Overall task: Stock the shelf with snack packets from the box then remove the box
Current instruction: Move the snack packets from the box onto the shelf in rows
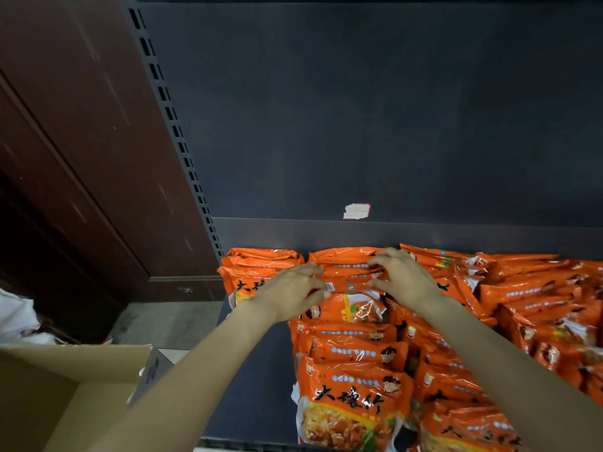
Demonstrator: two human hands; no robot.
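Note:
Orange snack packets [355, 370] lie in overlapping rows on the dark shelf [261, 370]. At the back of the middle row, my left hand [293, 291] and my right hand [401, 275] reach in from either side of one orange packet [349, 275]. Their fingers curl around its edges and hold it against the stack. A separate short stack of packets [257, 269] sits at the shelf's back left corner. The open cardboard box [65, 386] is at the lower left, beside the shelf; its inside is mostly out of sight.
The dark back panel [359, 125] rises behind the shelf, with a torn white sticker [356, 211] on it. A slotted upright [182, 151] runs along its left edge. A brown wall [71, 141] and something white [16, 318] lie to the left, above the concrete floor [163, 324].

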